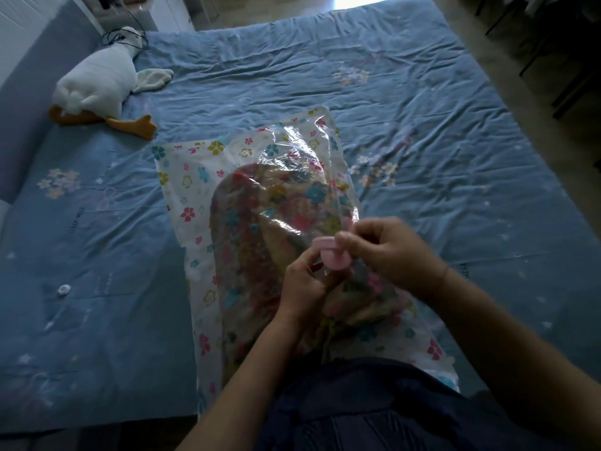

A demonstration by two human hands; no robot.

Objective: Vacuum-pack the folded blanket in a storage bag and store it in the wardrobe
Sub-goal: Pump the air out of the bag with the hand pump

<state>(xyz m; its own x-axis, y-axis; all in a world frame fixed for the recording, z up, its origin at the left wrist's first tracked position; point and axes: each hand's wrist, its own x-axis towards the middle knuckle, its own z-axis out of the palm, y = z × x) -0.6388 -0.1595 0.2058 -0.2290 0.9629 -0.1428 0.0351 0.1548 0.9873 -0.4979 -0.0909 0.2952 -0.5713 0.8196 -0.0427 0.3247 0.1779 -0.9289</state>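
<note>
A clear storage bag [195, 196] printed with coloured flowers lies on the bed in front of me. Inside it sits the folded blanket [257, 229], patterned in red, yellow and blue. Both my hands meet over the bag's near part. My left hand [305, 288] pinches the bag's plastic just below a small pink valve cap [328, 252]. My right hand [390, 255] grips that pink cap from the right with curled fingers. The bag's near end is hidden under my dark clothing.
The bed [422, 141] carries a wrinkled blue cover. A white plush goose [97, 83] with orange feet lies at the far left by the headboard. A small round white cap [63, 289] rests on the cover at the left. Floor shows at the right.
</note>
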